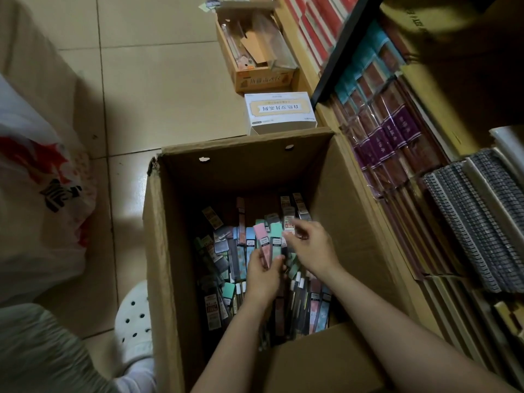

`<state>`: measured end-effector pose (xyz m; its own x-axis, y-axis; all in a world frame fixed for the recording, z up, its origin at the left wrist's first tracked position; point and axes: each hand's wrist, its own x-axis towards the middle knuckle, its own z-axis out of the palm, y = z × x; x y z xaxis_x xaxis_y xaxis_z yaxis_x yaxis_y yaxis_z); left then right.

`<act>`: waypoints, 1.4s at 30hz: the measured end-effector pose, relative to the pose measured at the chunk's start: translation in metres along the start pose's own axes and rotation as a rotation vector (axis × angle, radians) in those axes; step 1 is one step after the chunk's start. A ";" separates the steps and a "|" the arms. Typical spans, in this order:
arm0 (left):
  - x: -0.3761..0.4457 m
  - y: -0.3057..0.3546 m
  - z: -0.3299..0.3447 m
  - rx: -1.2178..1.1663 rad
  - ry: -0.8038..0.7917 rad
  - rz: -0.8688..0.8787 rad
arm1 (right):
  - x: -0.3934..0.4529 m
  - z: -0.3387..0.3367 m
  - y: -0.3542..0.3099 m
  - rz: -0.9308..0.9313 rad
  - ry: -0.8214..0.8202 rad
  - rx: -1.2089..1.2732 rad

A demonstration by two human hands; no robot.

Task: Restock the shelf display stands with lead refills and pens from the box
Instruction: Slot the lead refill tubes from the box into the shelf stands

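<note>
An open cardboard box [170, 251] stands on the floor, its bottom covered with several flat packs of lead refills and pens [218, 282] in pink, green, blue and dark colours. My left hand [262, 275] is down inside the box, shut on a small bunch of packs, a pink one [262, 242] and a green one [276, 239] sticking up. My right hand [310, 248] is just to the right of it and pinches a small labelled pack [289, 225] between thumb and fingertips, next to the bunch.
A shelf [397, 171] of wrapped notebooks and spiral pads runs along the right. A white carton [279, 113] and an open brown carton [255, 52] sit on the tiled floor beyond the box. A plastic bag [39, 194] lies left; my white shoe [134, 321] is beside the box.
</note>
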<state>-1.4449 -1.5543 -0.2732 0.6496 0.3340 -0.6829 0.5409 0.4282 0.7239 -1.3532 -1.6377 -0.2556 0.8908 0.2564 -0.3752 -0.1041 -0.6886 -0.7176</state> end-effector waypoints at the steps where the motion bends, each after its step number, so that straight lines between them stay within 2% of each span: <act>1: 0.001 0.001 0.000 -0.085 0.021 -0.036 | 0.004 -0.001 0.001 -0.060 0.032 -0.138; 3: 0.005 0.003 -0.004 -0.213 0.057 -0.078 | 0.016 0.000 0.005 -0.115 -0.007 -0.368; 5: 0.008 0.004 -0.009 -0.243 0.090 -0.082 | 0.028 0.009 0.009 -0.082 -0.110 -0.562; 8: 0.008 0.005 -0.019 -0.219 0.129 -0.071 | 0.041 0.026 0.011 0.074 -0.197 -0.638; 10: 0.007 0.007 -0.024 -0.158 0.157 -0.069 | 0.037 0.036 0.014 0.093 -0.167 -0.661; 12: 0.007 0.008 -0.023 -0.132 0.170 -0.069 | 0.023 0.043 0.019 0.050 -0.120 -0.642; 16: 0.008 0.011 -0.015 -0.130 0.158 -0.091 | -0.008 0.047 0.030 -0.056 -0.180 -0.606; 19: 0.008 0.008 -0.012 -0.141 0.144 -0.087 | -0.006 0.038 0.026 -0.119 -0.038 -0.550; 22: 0.007 0.006 -0.015 -0.157 0.144 -0.090 | 0.014 0.027 0.014 -0.022 0.092 -0.410; 28: 0.009 0.007 -0.027 -0.064 0.210 -0.104 | 0.040 0.039 -0.004 0.127 0.043 -0.490; 35: 0.008 0.010 -0.025 -0.005 0.181 -0.109 | 0.042 0.036 -0.002 0.191 0.039 -0.435; 38: 0.003 0.007 -0.026 -0.003 0.166 -0.126 | 0.029 0.032 0.007 0.206 -0.004 -0.332; 42: -0.006 0.017 -0.025 0.012 0.120 -0.127 | 0.013 0.015 0.004 0.288 -0.101 -0.058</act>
<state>-1.4527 -1.5281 -0.2594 0.5076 0.3766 -0.7749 0.6209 0.4637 0.6321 -1.3482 -1.6273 -0.2722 0.7796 0.1088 -0.6168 -0.3181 -0.7796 -0.5395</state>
